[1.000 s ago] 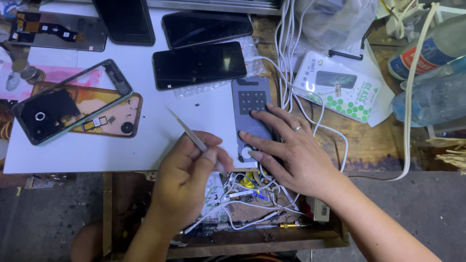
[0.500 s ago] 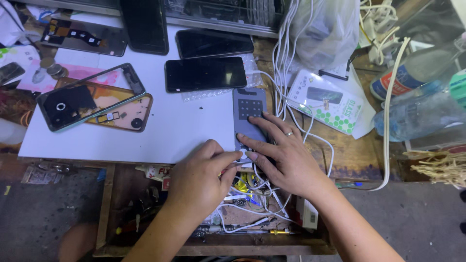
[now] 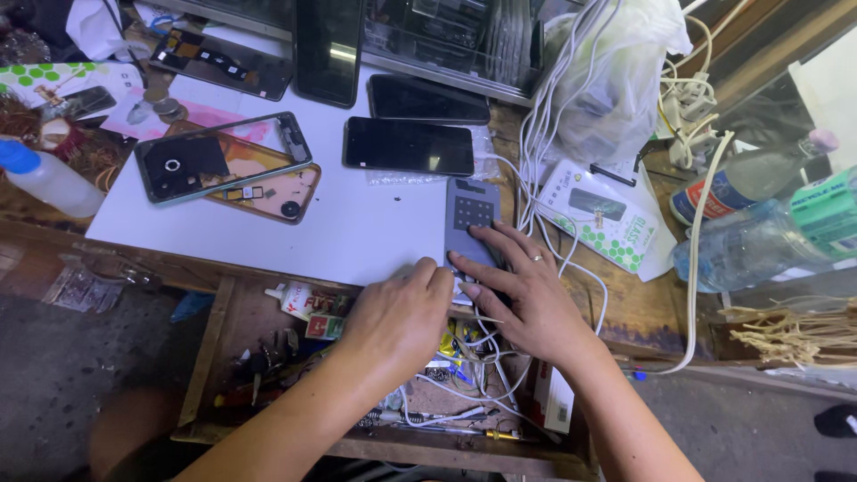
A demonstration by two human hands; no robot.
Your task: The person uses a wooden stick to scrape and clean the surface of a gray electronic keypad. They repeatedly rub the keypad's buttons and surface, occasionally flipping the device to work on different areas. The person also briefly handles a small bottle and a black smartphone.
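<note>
Right hand (image 3: 527, 299) lies flat, fingers spread, pressing the slim grey keypad device (image 3: 471, 214) at the white worktop's (image 3: 375, 228) four o'clock edge; left hand (image 3: 402, 312), loosely curled, rests alongside, its grip hidden.

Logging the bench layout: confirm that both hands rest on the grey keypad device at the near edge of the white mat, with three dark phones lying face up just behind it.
Not quite. The head view shows two dark phones behind the grey keypad device, not three. The left hand and right hand do meet at its near end, on the white mat.
</note>
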